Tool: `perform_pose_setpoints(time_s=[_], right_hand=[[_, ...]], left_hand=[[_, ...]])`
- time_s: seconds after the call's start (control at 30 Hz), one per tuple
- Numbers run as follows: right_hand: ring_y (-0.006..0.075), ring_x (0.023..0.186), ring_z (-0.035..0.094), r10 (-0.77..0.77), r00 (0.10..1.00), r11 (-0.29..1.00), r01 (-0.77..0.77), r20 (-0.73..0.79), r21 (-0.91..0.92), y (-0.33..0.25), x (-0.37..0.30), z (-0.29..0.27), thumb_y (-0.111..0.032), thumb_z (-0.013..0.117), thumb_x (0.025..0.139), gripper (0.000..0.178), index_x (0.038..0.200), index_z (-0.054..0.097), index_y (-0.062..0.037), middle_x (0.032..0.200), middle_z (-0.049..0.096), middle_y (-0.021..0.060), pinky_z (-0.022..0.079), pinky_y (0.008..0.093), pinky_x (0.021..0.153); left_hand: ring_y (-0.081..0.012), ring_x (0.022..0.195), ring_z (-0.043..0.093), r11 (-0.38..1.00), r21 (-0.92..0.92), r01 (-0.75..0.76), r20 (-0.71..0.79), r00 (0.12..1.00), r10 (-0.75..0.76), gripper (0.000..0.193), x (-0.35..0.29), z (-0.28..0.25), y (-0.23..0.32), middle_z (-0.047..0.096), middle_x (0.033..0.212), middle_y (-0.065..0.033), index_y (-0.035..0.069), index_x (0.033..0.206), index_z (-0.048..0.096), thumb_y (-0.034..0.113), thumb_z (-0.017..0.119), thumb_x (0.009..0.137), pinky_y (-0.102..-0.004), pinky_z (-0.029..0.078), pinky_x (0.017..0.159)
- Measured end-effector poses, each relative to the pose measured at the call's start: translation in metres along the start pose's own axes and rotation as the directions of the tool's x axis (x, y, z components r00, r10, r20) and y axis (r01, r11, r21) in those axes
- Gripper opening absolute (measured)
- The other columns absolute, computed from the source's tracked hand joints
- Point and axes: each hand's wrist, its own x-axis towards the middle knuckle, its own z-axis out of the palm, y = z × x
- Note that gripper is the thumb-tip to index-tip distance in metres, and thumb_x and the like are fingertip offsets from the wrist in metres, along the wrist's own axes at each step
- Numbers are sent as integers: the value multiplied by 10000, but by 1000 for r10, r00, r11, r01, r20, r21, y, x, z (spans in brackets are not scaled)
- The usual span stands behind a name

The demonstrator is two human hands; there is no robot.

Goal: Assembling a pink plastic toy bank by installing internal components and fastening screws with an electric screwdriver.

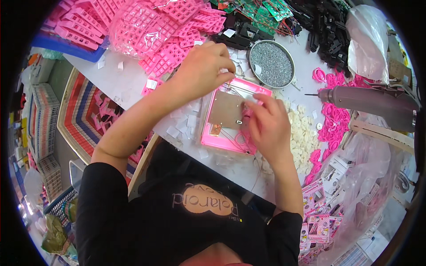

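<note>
A pink plastic case [214,141] lies in front of me, a brown circuit board [224,108] inside it with thin wires around. My left hand [205,66] reaches over the case's far edge. Its thumb and fingertips are pinched together there; whatever they hold is too small to make out. Over the right side of the board hovers my right hand [273,124], fingers bent and apart from the thumb. I see nothing held in it, though its fingertips are close to the board. Just beyond the case sits a round metal dish of small screws [271,64].
Pink plastic parts [155,33] are heaped at the far left. Green circuit boards [266,17] and black parts [328,33] lie at the back. A grey electric screwdriver [368,102] juts in from the right, above pink loops [335,122]. White small pieces [301,137] lie beside my right hand.
</note>
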Motion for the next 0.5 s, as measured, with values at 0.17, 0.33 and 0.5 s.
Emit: perform_pose_setpoints(time_s=[0.17, 0.33, 0.5], right_hand=[[214, 789, 643, 186, 976, 886, -116, -114, 449, 21, 27, 3, 0, 617, 870, 235, 1092, 695, 3, 985, 676, 118, 513, 308, 700], [128, 740, 638, 210, 976, 758, -204, 63, 620, 21, 37, 6, -16, 627, 903, 212, 1101, 695, 22, 928, 675, 98, 513, 258, 665], [123, 716, 647, 340, 939, 723, -297, 54, 623, 10, 27, 9, -9, 660, 881, 166, 1037, 707, 19, 872, 685, 96, 536, 262, 636]], left_hand=[[-238, 751, 653, 982, -189, 10, -55, 998, -20, 153, -10, 12, 34, 687, 835, -66, 75, 976, 742, 84, 728, 824, -342, 518, 663], [-155, 772, 678, 739, -637, 222, -16, 954, -301, 184, -18, 20, 47, 727, 902, -79, 28, 1032, 720, 41, 703, 849, -254, 529, 722], [-126, 798, 694, 836, -442, 325, 111, 945, -309, 185, -18, 6, 51, 736, 914, -86, -11, 1054, 692, 16, 693, 871, -258, 538, 720]])
